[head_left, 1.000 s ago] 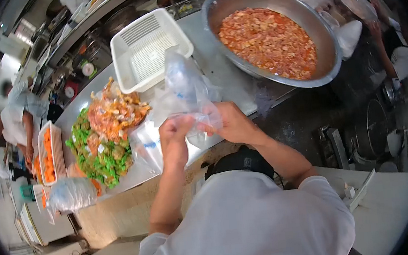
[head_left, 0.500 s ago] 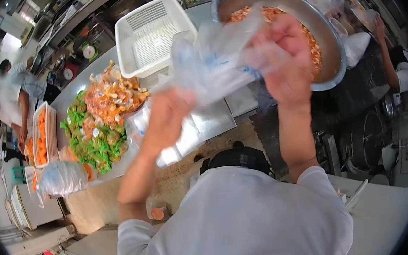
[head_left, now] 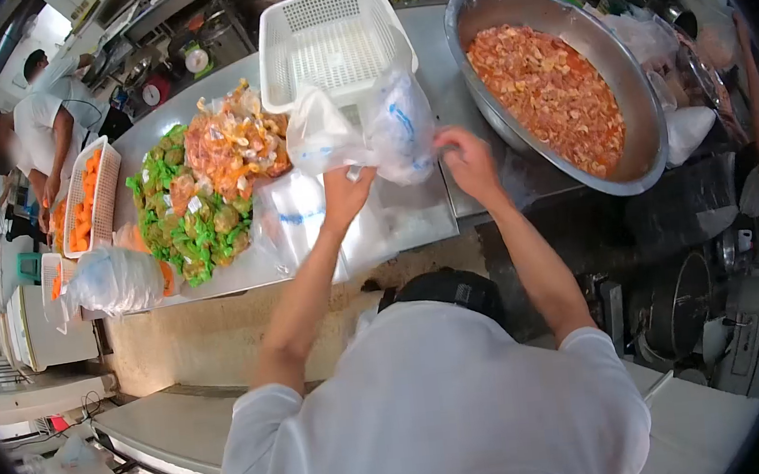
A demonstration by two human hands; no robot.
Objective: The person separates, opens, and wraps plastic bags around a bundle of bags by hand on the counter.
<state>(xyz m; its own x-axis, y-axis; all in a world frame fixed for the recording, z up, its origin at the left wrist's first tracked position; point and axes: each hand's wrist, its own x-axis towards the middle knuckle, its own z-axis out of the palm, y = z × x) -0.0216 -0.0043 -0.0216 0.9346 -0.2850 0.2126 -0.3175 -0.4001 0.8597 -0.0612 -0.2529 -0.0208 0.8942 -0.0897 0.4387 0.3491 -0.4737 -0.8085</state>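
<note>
A clear plastic bag (head_left: 398,130) with blue print is spread between my hands, puffed out over the metal table. My left hand (head_left: 348,196) is closed on its near left edge. At the bag's right edge, my right hand (head_left: 466,163) has bent fingers pinching the plastic. Below the bag lies a stack of flat clear bags (head_left: 396,222). Behind it stands a white perforated basket (head_left: 334,45). Right of my right hand is a large metal basin (head_left: 653,133) of chopped reddish meat (head_left: 553,97).
Bundles tied in green (head_left: 190,214) and bags of orange food (head_left: 238,141) are heaped left. Beyond them stand a white basket (head_left: 110,185) of orange pieces and a filled plastic bag (head_left: 117,279). Two people (head_left: 46,141) work at far left; another person's arm (head_left: 755,100) shows at right.
Both hands have lowered toward the table with the bag, and my right hand has moved left, away from the basin. The bag now looks puffed open rather than stretched flat.
</note>
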